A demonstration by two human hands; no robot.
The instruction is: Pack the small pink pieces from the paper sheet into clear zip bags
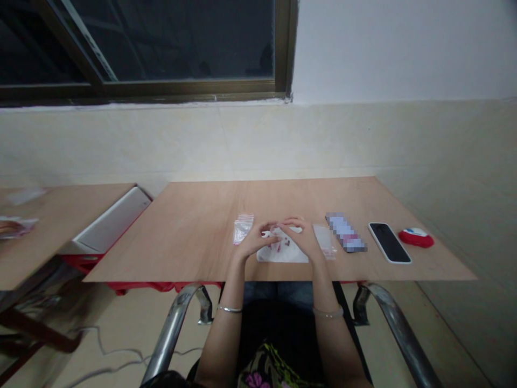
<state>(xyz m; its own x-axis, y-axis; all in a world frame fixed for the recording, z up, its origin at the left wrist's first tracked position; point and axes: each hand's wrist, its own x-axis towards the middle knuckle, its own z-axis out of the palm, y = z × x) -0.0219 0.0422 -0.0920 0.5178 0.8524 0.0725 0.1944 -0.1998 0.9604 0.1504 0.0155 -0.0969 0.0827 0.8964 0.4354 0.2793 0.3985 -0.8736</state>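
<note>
Both my hands meet over a white sheet [299,256] at the middle of the wooden table. My left hand [258,240] is closed at the thumb and fingertips on a small clear plastic bag [276,233]. From the other side my right hand [302,235] pinches the same bag near its top, fingers curved. Small dark red pieces [287,242] lie on the sheet below; some may be inside the bag, I cannot tell. Beside my left hand lies a stack of clear zip bags [243,228]. Right of my right hand is another clear plastic packet [326,241].
To the right lie a phone with a blurred-out screen [346,231], a white-edged phone [390,243] and a red pouch-like object [416,237]. Metal chair arms [173,328] flank me below the table edge. A second table [52,215] stands left, a white box [113,223] between.
</note>
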